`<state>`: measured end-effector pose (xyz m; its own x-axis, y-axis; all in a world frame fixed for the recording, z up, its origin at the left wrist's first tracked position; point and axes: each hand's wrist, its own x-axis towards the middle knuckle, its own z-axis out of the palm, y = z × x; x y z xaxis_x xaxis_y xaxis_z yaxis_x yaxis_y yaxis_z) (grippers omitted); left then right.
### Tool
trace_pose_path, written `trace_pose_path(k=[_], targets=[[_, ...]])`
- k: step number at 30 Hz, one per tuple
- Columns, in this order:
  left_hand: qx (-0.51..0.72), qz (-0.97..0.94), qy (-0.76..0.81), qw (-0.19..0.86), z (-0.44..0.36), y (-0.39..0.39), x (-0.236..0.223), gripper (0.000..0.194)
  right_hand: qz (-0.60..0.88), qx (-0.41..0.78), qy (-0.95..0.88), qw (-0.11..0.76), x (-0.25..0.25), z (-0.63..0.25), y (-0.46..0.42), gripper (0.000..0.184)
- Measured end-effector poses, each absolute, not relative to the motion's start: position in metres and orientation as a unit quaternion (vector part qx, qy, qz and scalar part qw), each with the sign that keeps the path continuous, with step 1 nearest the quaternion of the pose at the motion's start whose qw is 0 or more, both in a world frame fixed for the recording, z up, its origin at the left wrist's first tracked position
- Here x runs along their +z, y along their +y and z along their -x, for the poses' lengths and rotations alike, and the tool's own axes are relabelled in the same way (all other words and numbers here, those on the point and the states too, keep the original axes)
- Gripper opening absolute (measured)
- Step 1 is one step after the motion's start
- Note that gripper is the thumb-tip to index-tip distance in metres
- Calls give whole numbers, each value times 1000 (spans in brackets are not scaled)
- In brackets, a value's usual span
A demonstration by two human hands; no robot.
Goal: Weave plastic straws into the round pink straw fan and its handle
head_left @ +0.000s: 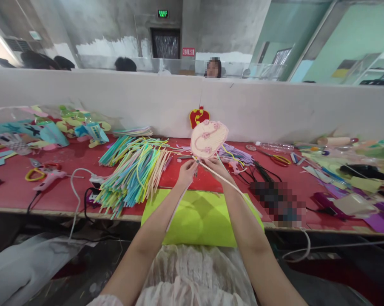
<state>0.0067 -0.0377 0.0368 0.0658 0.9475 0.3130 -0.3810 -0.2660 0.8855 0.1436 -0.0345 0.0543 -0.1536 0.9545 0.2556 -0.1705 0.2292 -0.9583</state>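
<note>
A round, fan-shaped piece (208, 139) of pale peach pipe cleaners, with a curl and small pink flowers on its face, stands upright above my hands. My left hand (187, 170) is closed in a pinch at its lower end. Close beside it, my right hand (214, 166) pinches a pale pipe cleaner (225, 175) at the same spot; this strand trails down across my right forearm. Another pale strand (178, 205) hangs along my left forearm. Exactly how the strands join the fan-shaped piece is hidden by my fingers.
Left lies a big heap of coloured pipe cleaners (131, 170), then a pink glue gun (49, 180). A yellow-green sheet (198, 216) covers the table edge. A red ornament (198, 117) is by the white partition (147, 100). Scissors (279, 160) and cables lie right.
</note>
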Motion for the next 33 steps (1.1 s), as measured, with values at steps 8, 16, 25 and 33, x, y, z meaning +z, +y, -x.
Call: trace_pose_path(k=[8, 16, 25, 33], targets=[[586, -606, 344, 413, 7, -34, 44, 17, 353, 436, -625, 542, 72, -135, -35, 32], [616, -597, 371, 357, 1, -36, 41, 14, 357, 374, -619, 591, 62, -130, -20, 37], [636, -585, 375, 334, 1, -37, 51, 10, 372, 368, -603, 602, 62, -130, -25, 40], [646, -604, 375, 278, 4, -42, 53, 21, 372, 356, -599, 613, 60, -124, -29, 39]])
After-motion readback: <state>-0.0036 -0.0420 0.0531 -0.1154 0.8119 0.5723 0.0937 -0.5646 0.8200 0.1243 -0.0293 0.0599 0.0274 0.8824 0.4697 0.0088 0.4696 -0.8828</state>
